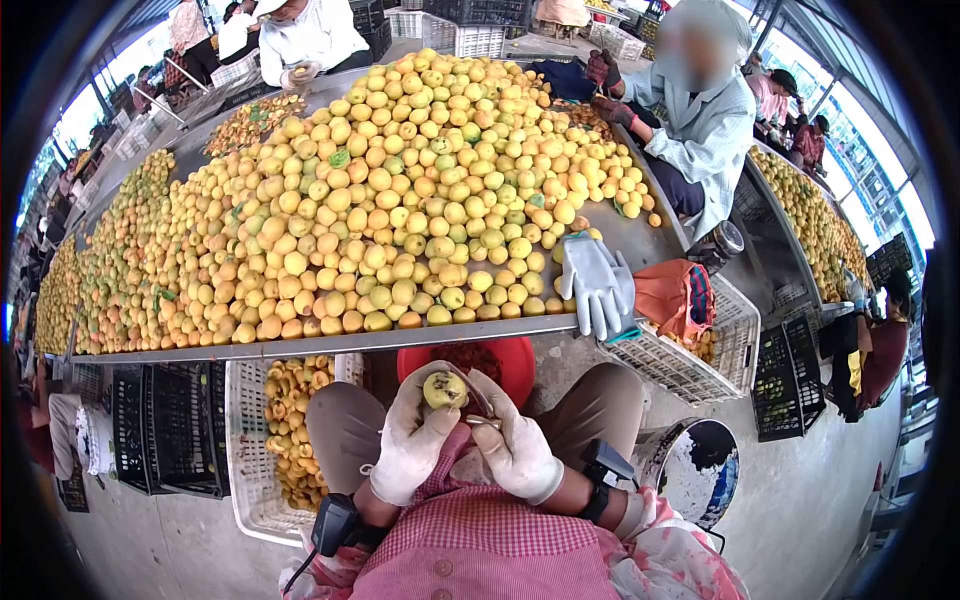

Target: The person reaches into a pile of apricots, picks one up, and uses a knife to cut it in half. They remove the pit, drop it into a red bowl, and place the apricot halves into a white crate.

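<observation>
Both of my hands wear whitish gloves and are close together over my lap, in front of the red basin (518, 365). My left hand (412, 440) is closed around a yellow-green fruit (445, 390) with dark spots on its upper face. In my right hand (520, 450) is a small metal tool (482, 421), its thin part pointing up toward the fruit. Beyond them, a large heap of yellow-orange fruit (420, 200) covers the metal table (330, 347). Dark reddish bits lie inside the basin.
A white crate (244, 450) with halved fruit stands at left, black crates (185, 425) beside it. Grey gloves (597, 285) and an orange cloth (672, 298) lie at the table's right corner, near another white crate (735, 350) and a bucket (697, 470). Co-workers sit across the table.
</observation>
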Demonstrator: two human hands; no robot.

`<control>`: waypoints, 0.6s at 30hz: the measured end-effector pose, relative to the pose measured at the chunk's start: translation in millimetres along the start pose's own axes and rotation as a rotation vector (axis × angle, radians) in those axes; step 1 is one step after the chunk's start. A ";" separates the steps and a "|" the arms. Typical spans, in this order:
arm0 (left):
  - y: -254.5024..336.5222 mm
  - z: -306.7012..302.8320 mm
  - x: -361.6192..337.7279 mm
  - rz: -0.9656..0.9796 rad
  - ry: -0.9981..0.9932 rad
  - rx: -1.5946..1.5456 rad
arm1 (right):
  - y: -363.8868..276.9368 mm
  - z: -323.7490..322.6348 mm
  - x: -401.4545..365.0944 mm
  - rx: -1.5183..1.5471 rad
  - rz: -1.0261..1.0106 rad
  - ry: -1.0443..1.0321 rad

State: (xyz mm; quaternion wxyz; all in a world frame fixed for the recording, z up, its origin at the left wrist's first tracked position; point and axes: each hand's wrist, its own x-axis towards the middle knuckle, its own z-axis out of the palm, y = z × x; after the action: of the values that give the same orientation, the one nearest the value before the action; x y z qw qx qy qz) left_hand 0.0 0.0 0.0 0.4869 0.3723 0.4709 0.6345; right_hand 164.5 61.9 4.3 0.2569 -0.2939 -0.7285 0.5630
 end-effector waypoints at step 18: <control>8.7 -4.8 -7.7 0.180 -0.085 0.580 | -30.7 -17.0 15.3 -0.044 -0.055 0.017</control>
State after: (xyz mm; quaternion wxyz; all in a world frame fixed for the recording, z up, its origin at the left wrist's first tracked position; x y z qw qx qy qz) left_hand -4.9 -9.3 6.9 0.3213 0.5621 0.5768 0.4981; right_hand 161.5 78.4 38.7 0.2717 -0.2840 -0.7465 0.5369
